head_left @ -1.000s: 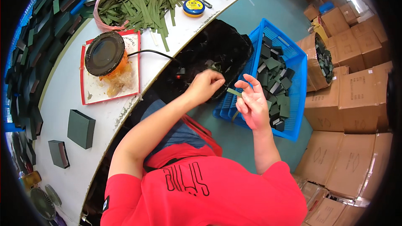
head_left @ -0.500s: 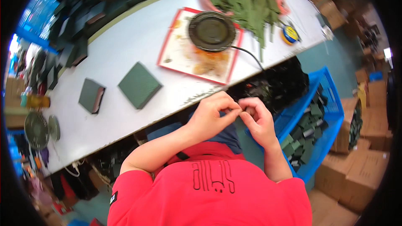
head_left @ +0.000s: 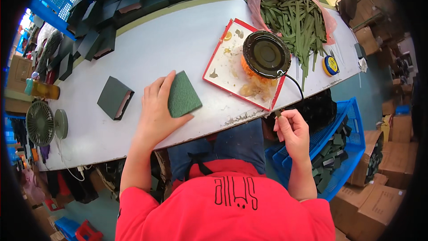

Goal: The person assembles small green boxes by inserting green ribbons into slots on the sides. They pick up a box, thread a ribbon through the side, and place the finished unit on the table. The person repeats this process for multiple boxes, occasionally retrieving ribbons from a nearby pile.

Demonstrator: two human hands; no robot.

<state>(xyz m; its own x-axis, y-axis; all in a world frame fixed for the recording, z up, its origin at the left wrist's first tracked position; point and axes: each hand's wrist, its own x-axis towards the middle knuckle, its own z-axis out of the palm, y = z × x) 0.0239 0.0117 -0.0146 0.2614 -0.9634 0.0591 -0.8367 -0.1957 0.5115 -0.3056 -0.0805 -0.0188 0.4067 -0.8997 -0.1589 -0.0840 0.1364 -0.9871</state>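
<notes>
My left hand reaches around a flat dark green box on the white table. Its fingers lie along the box's left side and the thumb along the near edge. Just off the table's front edge, my right hand is closed in a pinch. A short olive strip pokes out between its thumb and forefinger; the rest of it is hidden. A second green box, with a pale inner side showing, stands to the left of my left hand.
A round black pot with a cord sits on a stained red-edged board. Behind it a pink bag spills olive strips. Also about: a yellow-blue round tin, stacked boxes, a fan, a blue crate.
My hands were together, pinching something small in front of me. They have parted: the left has moved onto the green box, the right stays pinched near the table edge. The view has shifted.
</notes>
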